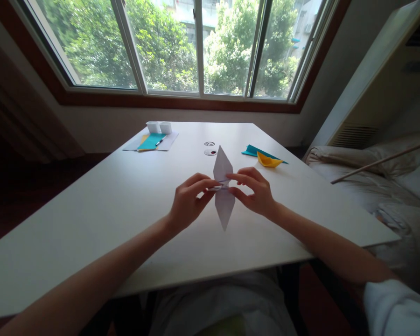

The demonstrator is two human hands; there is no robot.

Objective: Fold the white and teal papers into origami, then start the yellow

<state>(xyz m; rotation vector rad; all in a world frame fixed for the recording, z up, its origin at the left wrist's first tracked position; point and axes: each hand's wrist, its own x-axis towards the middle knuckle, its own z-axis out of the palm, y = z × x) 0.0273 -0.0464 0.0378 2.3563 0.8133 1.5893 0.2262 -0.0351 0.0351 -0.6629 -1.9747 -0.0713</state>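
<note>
A white folded paper piece [223, 205], long and diamond-shaped with points at both ends, lies over the middle of the white table [91, 224]. My left hand [188, 201] pinches its middle from the left with thumb and fingertips. My right hand [254, 190] pinches the same middle fold from the right. The far tip points toward the window, the near tip toward me.
A yellow folded paper boat [269, 161] sits on a teal sheet [252, 150] at the far right. Far left lie a teal sheet with a pen [151, 141] and two small white boxes [158, 127]. A small round object [210, 151] lies behind the paper. A bed [388, 182] stands right.
</note>
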